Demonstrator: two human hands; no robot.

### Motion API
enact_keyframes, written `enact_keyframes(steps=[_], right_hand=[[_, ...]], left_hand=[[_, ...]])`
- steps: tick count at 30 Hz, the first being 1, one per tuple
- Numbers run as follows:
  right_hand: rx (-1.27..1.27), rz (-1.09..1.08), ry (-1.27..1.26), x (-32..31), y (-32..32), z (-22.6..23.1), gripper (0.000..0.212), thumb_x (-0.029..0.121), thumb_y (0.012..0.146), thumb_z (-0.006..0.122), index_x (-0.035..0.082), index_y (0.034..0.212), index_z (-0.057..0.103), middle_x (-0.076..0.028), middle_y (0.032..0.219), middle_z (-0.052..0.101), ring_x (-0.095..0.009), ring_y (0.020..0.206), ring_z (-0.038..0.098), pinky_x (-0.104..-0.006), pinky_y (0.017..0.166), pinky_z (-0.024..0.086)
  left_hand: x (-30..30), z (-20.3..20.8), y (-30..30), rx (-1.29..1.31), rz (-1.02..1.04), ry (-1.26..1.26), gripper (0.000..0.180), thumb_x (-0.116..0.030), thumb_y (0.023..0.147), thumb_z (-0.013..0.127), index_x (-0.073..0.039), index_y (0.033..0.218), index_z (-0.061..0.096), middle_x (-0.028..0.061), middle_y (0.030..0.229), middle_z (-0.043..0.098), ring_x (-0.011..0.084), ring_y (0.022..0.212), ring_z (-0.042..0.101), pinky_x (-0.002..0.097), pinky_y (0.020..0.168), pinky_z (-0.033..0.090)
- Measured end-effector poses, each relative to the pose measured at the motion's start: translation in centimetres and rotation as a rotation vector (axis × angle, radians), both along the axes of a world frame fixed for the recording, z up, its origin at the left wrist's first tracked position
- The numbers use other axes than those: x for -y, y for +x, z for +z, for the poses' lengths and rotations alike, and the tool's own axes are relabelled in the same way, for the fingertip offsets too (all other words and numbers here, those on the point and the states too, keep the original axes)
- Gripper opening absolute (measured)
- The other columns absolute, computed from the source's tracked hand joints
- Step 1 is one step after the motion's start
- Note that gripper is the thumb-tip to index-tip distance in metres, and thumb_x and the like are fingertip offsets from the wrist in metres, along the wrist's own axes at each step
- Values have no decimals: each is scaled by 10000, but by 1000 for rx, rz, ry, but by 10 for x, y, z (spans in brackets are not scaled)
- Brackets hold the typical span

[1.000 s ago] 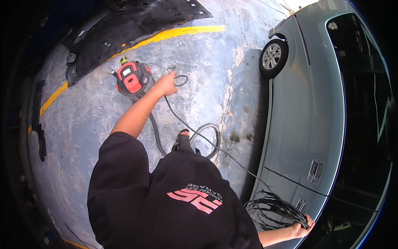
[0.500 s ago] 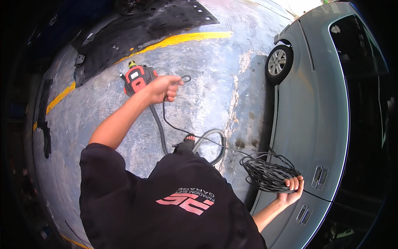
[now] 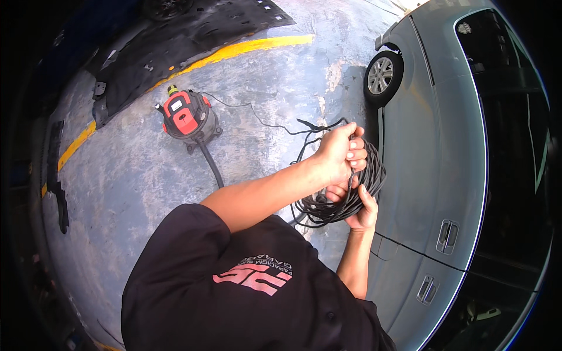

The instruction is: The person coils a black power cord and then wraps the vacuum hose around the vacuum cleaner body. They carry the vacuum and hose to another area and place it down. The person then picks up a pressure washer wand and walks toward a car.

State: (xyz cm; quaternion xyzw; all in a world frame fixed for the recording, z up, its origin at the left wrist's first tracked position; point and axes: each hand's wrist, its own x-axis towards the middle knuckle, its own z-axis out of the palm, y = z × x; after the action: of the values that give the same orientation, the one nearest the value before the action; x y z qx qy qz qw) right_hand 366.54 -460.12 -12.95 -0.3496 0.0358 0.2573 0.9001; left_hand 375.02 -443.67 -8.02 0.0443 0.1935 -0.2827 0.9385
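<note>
A coil of black cable [image 3: 328,209] hangs in front of me, beside the silver car. My right hand [image 3: 364,212] grips the coil from below, fingers wrapped round its loops. Just above it, my left hand [image 3: 338,153] is closed on a strand of the same cable and lays it onto the top of the coil. A loose length of cable [image 3: 257,120] trails across the concrete floor toward a red and grey canister vacuum [image 3: 186,116].
The silver car [image 3: 433,152] fills the right side, its front wheel [image 3: 383,75] near the top. The vacuum's black hose [image 3: 212,167] runs toward my body. A black plastic panel [image 3: 175,41] and a yellow floor line [image 3: 252,48] lie at the back.
My left hand came from near the vacuum over to the coil, pulling cable with it. My right hand lifted the coil higher and closer to me.
</note>
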Motion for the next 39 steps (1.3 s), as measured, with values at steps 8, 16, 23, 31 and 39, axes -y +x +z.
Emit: enact_keyframes(steps=[8,16,23,31,39], right_hand=[[-19,59,290,-35,7,15,435,336,933,524,43,1248,459,14,664,438,-121,532,428,-333,612,371],[220,-462,550,42,-12,100,323,249,972,495,8,1167,404,-7,741,418,-119,615,416,-323,669,396],[555,-1271,237,124,-15,203,138,126,807,510,76,679,523,-24,597,509,-188,565,521,-362,607,452],[529,-1351,-125,212,119,171,170,122,919,517,74,778,435,-17,706,387,-164,652,411,-328,710,408],[-244,-651,-42,175,281,-40,154,230,889,538,132,770,536,43,581,432,-115,483,404,-312,513,401]], left_hand=[[-32,-87,73,124,-78,141,193,-195,922,521,-67,779,507,18,596,449,132,563,476,313,606,461],[-143,-288,57,-611,332,488,99,-44,850,434,-80,758,429,45,524,376,180,459,371,361,531,427],[-231,-333,32,-589,498,461,184,-117,868,463,-131,687,439,-15,527,377,130,448,341,321,514,382],[-238,-295,64,-458,365,848,180,-249,942,450,-98,993,532,-18,629,390,104,480,344,317,494,369],[-171,-237,147,-554,345,661,224,-330,961,454,-114,1023,456,0,651,389,103,475,341,298,458,330]])
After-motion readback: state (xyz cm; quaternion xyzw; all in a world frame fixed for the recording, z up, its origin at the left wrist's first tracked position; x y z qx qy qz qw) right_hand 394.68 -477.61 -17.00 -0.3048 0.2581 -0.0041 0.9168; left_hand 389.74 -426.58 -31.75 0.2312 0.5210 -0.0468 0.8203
